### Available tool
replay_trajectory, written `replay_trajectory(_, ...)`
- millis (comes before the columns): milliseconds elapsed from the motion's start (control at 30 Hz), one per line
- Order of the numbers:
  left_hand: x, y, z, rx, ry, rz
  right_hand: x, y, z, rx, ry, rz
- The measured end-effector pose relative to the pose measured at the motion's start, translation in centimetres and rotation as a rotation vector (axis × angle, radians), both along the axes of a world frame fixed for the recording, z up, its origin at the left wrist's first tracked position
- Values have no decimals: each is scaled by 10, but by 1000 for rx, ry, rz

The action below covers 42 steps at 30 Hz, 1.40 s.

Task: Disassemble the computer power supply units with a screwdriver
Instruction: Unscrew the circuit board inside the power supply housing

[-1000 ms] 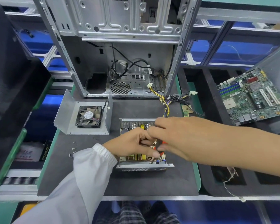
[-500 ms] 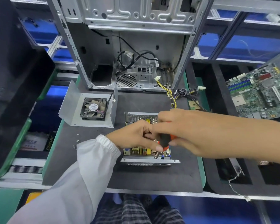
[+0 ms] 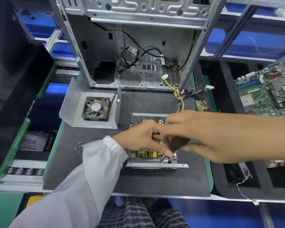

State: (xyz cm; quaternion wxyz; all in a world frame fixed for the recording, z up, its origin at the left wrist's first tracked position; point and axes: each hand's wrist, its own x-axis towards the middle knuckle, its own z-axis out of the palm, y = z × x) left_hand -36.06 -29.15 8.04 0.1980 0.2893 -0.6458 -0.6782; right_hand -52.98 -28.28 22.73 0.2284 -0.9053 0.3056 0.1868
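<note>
Sitting near the front edge of the black work mat [image 3: 155, 181], the opened power supply unit [image 3: 152, 159] shows its circuit board, cover off. The right hand [image 3: 196, 137] grips an orange-and-black screwdriver [image 3: 176, 143] aimed at the board's near right corner, while the left hand [image 3: 141, 137], fingers curled, steadies its shaft. Likely step: loosening a board screw; next needs the tip seated squarely. The fan cover [image 3: 92, 109] lies toward the mat's far left corner.

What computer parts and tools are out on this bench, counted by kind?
Computer cases: 1
Opened power supply units: 1
Removed covers with fan: 1
Motherboards: 1
Screwdrivers: 1
Loose screws: several, too small to count
Total, screws aside: 5
</note>
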Motion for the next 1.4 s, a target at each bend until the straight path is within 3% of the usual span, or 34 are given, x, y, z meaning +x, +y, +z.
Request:
replay_trajectory(200,-3,-3,3,-44,1,-67,5,2,-7,-142,-8,-147)
replay_trajectory(367,26,-9,6,-66,-25,21,-1,-3,-3,-102,-156,-303)
replay_trajectory(567,49,-8,4,-149,-240,65,-12,-15,2,4,-283,-500)
replay_trajectory(700,55,-3,0,-32,-292,86,-15,-25,1,41,-388,-628)
replay_trajectory(1033,57,7,-10,265,-95,303,-19,-39,4,59,-591,-762)
replay_trajectory(1233,44,7,-4,331,12,377,-26,-35,12,4,-610,-747)
replay_trajectory(1400,29,0,9,288,-19,528,-45,-24,25,-51,-628,-773)
